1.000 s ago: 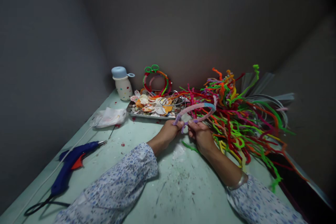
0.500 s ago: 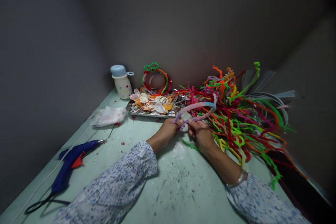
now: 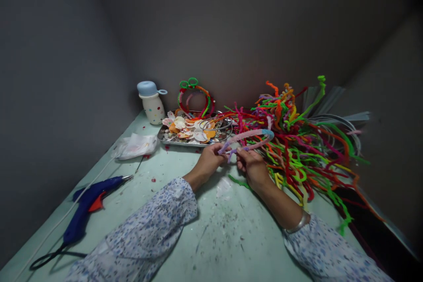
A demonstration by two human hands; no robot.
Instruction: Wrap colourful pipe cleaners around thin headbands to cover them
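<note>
Between my hands is a fuzzy pipe-cleaner ring [image 3: 246, 134] in pink, lilac and light blue, held above the table. My left hand [image 3: 210, 158] pinches its lilac left side. My right hand [image 3: 254, 166] has its fingertips closed on the lilac front part, where a short purple end hangs down between the hands. Just beyond the ring lies a large heap of colourful pipe cleaners [image 3: 294, 150]. A metal tray [image 3: 185, 143] of flower-shaped pieces and small beads stands behind my left hand.
A blue glue gun [image 3: 79, 220] with an orange trigger lies at the left, its cord trailing forward. A plastic packet [image 3: 137, 146] and a white bottle [image 3: 152, 108] with a blue cap stand behind it. Finished-looking colourful rings [image 3: 198, 97] lean on the wall.
The purple end at the ring's front hangs more freely between my hands, and my left fingers have shifted slightly. The view has moved a little; both hands still hold the ring.
</note>
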